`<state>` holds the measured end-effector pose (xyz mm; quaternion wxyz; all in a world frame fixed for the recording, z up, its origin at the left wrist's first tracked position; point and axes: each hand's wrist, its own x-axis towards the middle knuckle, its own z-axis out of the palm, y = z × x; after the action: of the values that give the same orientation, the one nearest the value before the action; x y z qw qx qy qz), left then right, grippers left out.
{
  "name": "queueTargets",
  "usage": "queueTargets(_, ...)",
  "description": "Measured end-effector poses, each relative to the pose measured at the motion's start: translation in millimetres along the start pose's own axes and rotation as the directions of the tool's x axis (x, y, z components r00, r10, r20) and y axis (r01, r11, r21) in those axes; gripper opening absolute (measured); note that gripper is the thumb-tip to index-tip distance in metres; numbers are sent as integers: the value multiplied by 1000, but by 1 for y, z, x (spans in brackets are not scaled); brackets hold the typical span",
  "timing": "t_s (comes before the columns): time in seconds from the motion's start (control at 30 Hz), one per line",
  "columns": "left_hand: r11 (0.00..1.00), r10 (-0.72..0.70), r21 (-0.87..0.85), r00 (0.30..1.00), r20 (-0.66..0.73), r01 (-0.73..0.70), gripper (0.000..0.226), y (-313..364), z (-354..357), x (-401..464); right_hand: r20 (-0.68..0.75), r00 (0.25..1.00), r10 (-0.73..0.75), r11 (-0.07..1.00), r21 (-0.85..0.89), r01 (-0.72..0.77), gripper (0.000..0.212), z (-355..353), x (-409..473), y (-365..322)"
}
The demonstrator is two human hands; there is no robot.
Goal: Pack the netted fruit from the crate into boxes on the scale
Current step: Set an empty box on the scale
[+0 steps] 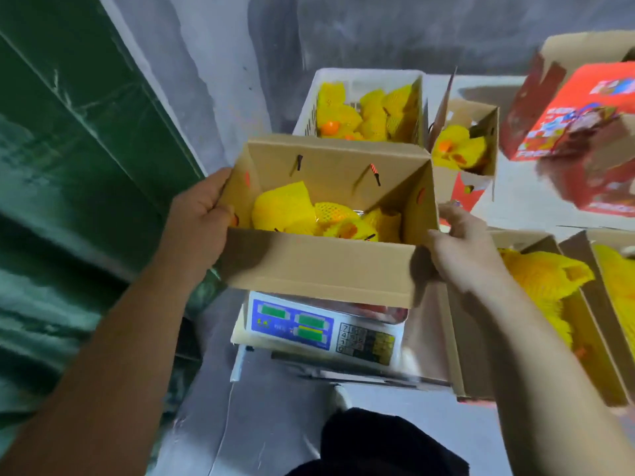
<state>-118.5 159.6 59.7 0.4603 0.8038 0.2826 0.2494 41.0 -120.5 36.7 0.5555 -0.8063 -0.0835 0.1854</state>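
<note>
Above the scale [323, 328], an open cardboard box [330, 269] is held at both ends, its near flap overhanging the display. Several pieces of netted fruit [285, 209] lie in the bottom; part of the floor remains bare, so the box is judged partly filled. The left hand [199, 209] grips the left end wall with the thumb inside the rim. The right hand [460, 249] grips the right corner, fingers curled round the edge. Whether the box rests on the platform or is lifted just clear of it cannot be determined.

Step in hand, by judgement: seating or shifting the box on the scale. Next, it should sit flat and centred, both hands released, then fruit added from the white crate [357, 104] directly behind it, which holds more netted pieces.

Filled boxes [549, 304] stand right of the scale; a red printed carton [577, 132] lies further right.
</note>
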Motion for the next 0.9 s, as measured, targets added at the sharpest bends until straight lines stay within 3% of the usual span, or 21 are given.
queueTargets(0.1,991,-131,-12,989,67,132,51,-36,22,28,-33,998,58,991,-123,-61,44,6,14,18)
queueTargets(0.23,977,-169,-115,983,75,177,34,-61,32,53,-73,997,23,965,-258,-41,42,13,24,21)
queueTargets(0.33,985,-150,-92,989,-1,149,30,-66,26,54,-110,994,-8,922,-384,-35,50,26,22,15)
queueTargets(0.4,996,-83,10,996,-38,84,20,-64,21,47,-153,988,-38,869,-492,-43,50,36,15,11)
queueTargets(0.5,998,-4,65,999,-38,7,23,-62,11,34,-262,953,-150,771,-635,-54,56,57,-7,10)
queueTargets(0.6,994,91,53,993,71,-95,24,-64,-4,14,-357,905,-231,818,-575,-17,55,85,-40,2)
queueTargets(0.7,985,158,38,969,192,-168,27,-70,-28,-7,-319,908,-272,874,-477,95,49,114,-77,0)
queueTargets(0.8,976,130,144,968,213,-163,28,-77,-57,-20,-305,911,-279,888,-443,124,46,141,-108,-1)
queueTargets(0.9,975,149,123,957,248,-184,28,-88,-80,-28,-259,929,-266,902,-406,145,38,167,-129,-6)
